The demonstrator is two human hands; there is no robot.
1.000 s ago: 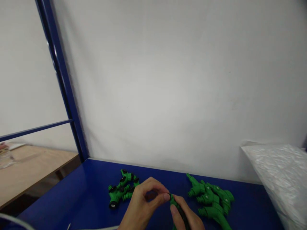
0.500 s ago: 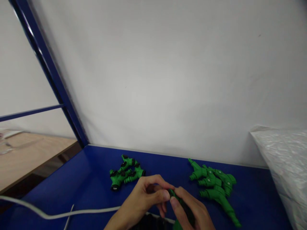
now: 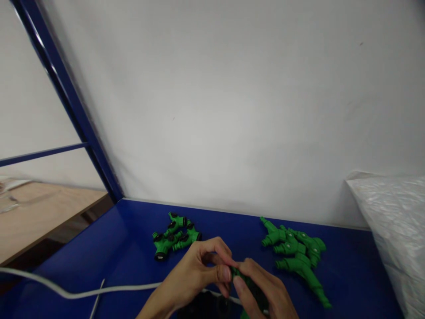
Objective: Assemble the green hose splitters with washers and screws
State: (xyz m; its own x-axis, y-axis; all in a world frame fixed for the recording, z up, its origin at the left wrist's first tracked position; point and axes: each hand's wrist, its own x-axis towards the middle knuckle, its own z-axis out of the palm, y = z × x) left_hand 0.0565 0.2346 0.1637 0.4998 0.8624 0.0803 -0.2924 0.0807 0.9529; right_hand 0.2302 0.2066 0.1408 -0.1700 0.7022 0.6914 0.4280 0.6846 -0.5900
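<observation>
My right hand point(image 3: 265, 285) is closed around a green hose connector point(image 3: 246, 280) with dark parts, low in the middle of the view. Thumb and forefinger of my left hand point(image 3: 202, 272) pinch at its upper end; fingers cover most of it. Left of my hands, several green Y-shaped hose connectors point(image 3: 163, 243) with black caps and knobs lie in a cluster. To the right sits a pile of plain green Y-shaped hose fittings point(image 3: 302, 266). Black round parts point(image 3: 223, 305) lie below my hands, partly hidden.
A white cable point(image 3: 126, 288) runs across the blue table point(image 3: 133, 248) and passes behind my left wrist. Under it lies a thin metal rod point(image 3: 96, 300). Clear plastic wrapping point(image 3: 395, 221) stands at the right edge, and a blue frame post point(image 3: 71, 95) rises at the left.
Both hands stay on the connector, with the left hand's pinch shifted slightly left. The view has tilted a little, and more of the black round parts shows below the hands.
</observation>
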